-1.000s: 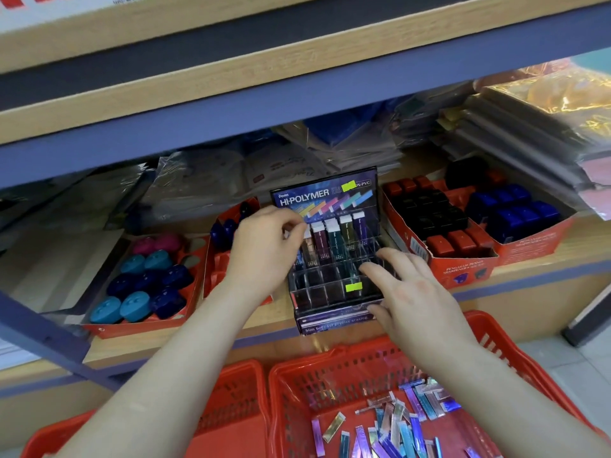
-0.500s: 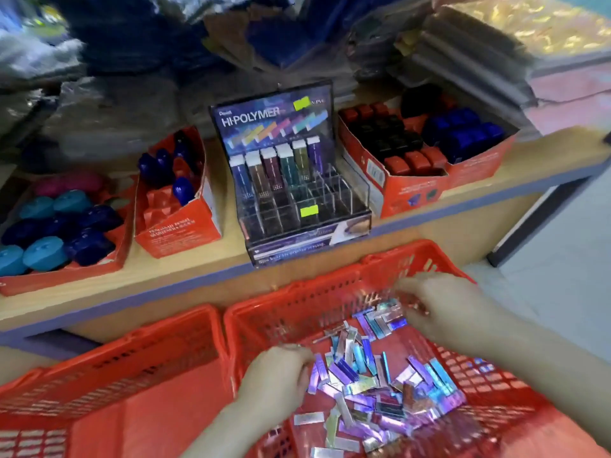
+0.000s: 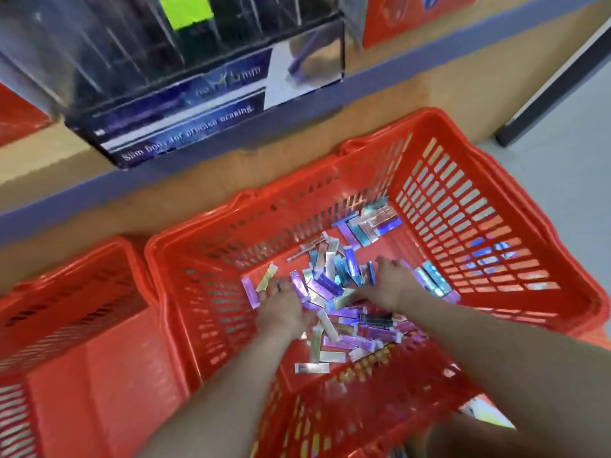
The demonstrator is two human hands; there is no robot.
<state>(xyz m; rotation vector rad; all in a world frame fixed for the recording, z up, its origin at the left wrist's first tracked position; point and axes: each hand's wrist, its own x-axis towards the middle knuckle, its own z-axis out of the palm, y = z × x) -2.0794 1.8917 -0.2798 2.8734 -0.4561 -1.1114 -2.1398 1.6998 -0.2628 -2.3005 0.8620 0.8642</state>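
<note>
Digging into the loose eraser packs (image 3: 334, 285) heaped on the floor of the red basket (image 3: 496, 180), my left hand (image 3: 281, 309) and right hand (image 3: 393, 282) have both dropped from the display box (image 3: 198, 104) on the shelf, where they were a second ago. Blur hides whether either hand's fingers are clamped on a pack or just spread over them. I judge I'm gathering the next batch for the box.

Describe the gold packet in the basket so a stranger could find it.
Take the red plastic mesh basket holding slim shiny packets. Just beyond the left hand lies a slim pale-gold foil packet, slanted; its neighbours are purple or blue.
</note>
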